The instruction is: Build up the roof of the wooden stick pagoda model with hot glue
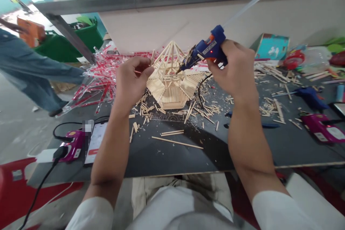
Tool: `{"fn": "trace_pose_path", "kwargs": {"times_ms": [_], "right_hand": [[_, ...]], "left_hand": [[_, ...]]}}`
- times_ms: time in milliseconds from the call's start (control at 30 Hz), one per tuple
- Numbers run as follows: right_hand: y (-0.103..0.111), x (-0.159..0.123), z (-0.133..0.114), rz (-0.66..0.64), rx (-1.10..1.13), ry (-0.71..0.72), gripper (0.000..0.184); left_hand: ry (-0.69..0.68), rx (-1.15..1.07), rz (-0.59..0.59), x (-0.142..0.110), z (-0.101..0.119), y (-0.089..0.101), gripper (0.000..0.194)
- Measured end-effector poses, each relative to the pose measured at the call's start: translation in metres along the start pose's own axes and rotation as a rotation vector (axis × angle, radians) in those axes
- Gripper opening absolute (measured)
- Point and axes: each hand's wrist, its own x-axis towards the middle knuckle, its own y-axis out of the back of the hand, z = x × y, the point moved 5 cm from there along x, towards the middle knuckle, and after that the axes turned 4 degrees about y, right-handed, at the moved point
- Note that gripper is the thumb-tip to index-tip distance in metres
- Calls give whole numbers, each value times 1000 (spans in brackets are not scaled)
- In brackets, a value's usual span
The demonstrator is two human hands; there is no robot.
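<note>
The stick-built model (174,95) stands toward the worktop's (172,160) back. The right hand (238,64) grips a blue glue gun (207,47), nozzle at the framework; the left hand (133,79) seemingly pinches a thin stick (152,56). Gluing appears underway; next calls for steady, exact placement.

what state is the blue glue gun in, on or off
On, it appears: a small red light glows on the side of the blue glue gun in the right hand.
</note>
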Motion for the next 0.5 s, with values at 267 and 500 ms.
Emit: {"fn": "trace_pose_path", "kwargs": {"times_ms": [267,500], "right_hand": [[2,1,-6,-20,14,3,31],[8,3,-4,9,16,-5,27]], "left_hand": [[28,-34,-44,-3,1,-5,14],[12,-68,-87,-7,3,-13,16]]}}
